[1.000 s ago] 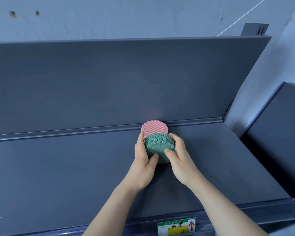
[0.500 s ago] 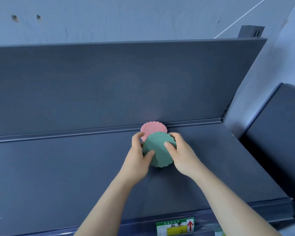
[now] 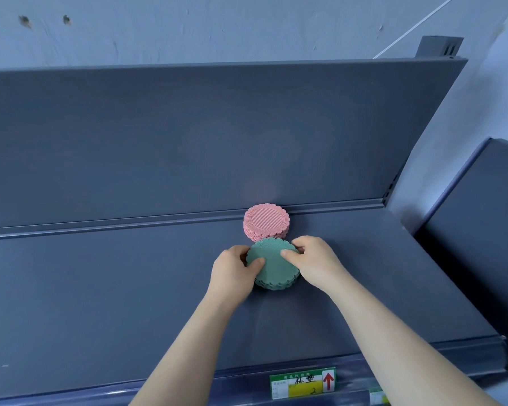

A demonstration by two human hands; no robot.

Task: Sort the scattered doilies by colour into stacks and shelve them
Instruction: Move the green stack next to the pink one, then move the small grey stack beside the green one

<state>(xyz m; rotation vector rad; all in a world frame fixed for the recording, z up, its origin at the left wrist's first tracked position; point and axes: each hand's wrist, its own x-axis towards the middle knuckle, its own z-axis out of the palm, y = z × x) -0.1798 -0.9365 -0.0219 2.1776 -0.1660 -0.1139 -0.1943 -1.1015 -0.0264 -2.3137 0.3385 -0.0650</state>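
The dark shelf [image 3: 100,288] carries both piles, and the hands work near its middle. The left hand [image 3: 232,269] grips the left edge of the green stack [image 3: 272,268], thumb laid on top and fingers curled round the rim. That stack was tipped up on edge a second ago and half lowered a moment later. Now it lies flat on the shelf board, directly on the near side of the pink stack [image 3: 266,222], which sits against the back rail (whether the two piles touch cannot be told from here). The right hand [image 3: 317,262] holds the opposite edge the same way, thumb on top, fingers wrapped round the far right rim, so both hands are still closed on the doilies rather than letting go. Set down like this, the green pile looks shelved. What likely remains is to square its scalloped edges, release, and fetch any other colour. A price label [image 3: 302,382] hangs on the near lip.
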